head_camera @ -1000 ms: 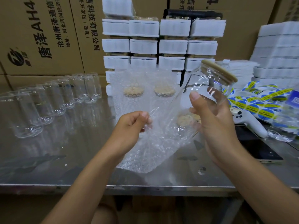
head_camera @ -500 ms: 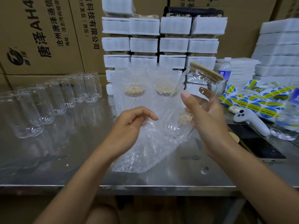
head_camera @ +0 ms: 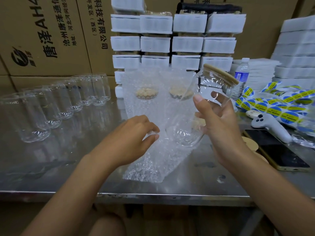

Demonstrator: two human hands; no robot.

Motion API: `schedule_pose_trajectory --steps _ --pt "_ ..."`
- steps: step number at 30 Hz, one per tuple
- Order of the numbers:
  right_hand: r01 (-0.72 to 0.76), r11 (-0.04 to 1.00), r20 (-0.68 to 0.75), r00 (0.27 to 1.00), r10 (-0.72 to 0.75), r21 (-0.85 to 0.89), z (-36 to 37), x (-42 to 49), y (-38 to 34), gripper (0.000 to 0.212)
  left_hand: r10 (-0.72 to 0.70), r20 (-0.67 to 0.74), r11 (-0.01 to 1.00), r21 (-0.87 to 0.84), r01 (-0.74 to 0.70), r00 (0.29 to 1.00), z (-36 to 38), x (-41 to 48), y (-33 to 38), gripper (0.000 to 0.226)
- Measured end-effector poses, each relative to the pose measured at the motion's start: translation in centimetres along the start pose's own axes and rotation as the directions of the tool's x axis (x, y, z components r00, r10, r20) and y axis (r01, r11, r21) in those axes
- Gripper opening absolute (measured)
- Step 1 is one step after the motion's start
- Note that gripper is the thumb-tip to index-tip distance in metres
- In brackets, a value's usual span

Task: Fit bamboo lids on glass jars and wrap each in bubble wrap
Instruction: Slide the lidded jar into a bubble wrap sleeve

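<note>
**A:** What's biggest around the hands?

**B:** Cardboard boxes (head_camera: 51,31) form a wall far beyond both grips. A steel table (head_camera: 68,176) lies under them. Stacked white foam packs (head_camera: 187,43) rise straight behind the held things.

**A:** And the wrap?

**B:** The bubble wrap (head_camera: 153,159) stands up between the two hands, with its lower end on the table below the grips. The left hand (head_camera: 133,135) pinches its edge between thumb and curled fingers.

**A:** What about the jars?

**B:** A row of empty jars (head_camera: 56,106) stands well to the left of the left hand's pinch. The right hand (head_camera: 221,126) grips one glass jar (head_camera: 213,86), with the thumb on the near side and the fingers round the far side. It's tilted, with the base down towards the left hand and touching the wrap. I can't tell whether the base is inside a pocket of the wrap.

**A:** Is it lidded?

**B:** Yes, a bamboo lid (head_camera: 221,74) sits on its mouth, above the right hand's fingers.

**A:** What about the smaller things?

**B:** All are to the right of the right hand. Strips of stickers (head_camera: 276,106) lie furthest back, and a phone (head_camera: 276,150) lies nearest. A white controller (head_camera: 269,125) sits between them. A water bottle (head_camera: 241,74) stands beyond the lid.
</note>
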State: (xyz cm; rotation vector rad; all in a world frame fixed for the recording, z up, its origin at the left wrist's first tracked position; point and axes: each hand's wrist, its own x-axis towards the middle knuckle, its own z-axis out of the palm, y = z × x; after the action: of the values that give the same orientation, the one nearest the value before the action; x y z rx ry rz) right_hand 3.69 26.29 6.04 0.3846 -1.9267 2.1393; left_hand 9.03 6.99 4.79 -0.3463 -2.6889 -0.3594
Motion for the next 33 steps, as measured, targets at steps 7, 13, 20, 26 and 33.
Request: schedule_pose_trajectory --steps 7,13,20,26,33 --pt "-0.006 0.997 -0.069 0.998 0.012 0.082 0.4 0.0 -0.1 0.081 0.037 -0.012 0.997 -0.063 -0.037 0.999 0.1 -0.2 -0.3 0.015" --pt "-0.011 0.998 -0.090 0.996 0.016 0.055 0.3 0.1 0.0 0.077 0.127 0.000 0.956 -0.265 -0.122 0.992 -0.8 -0.4 0.8 0.020" --pt "0.076 0.995 0.072 0.995 -0.072 -0.057 0.1 -0.2 0.1 0.067 0.052 -0.153 0.908 -0.404 -0.111 0.987 -1.1 0.6 1.5 0.010" --pt "0.082 0.997 0.094 0.992 -0.083 0.015 0.7 -0.4 0.0 0.063 -0.102 -0.402 0.812 -0.563 -0.157 0.910 0.0 0.6 3.7 0.004" --pt "0.059 0.998 0.007 0.998 -0.059 0.007 1.1 -0.3 -0.6 0.083 -0.100 -0.329 0.796 -0.593 -0.122 0.939 1.7 -0.9 4.7 0.096"
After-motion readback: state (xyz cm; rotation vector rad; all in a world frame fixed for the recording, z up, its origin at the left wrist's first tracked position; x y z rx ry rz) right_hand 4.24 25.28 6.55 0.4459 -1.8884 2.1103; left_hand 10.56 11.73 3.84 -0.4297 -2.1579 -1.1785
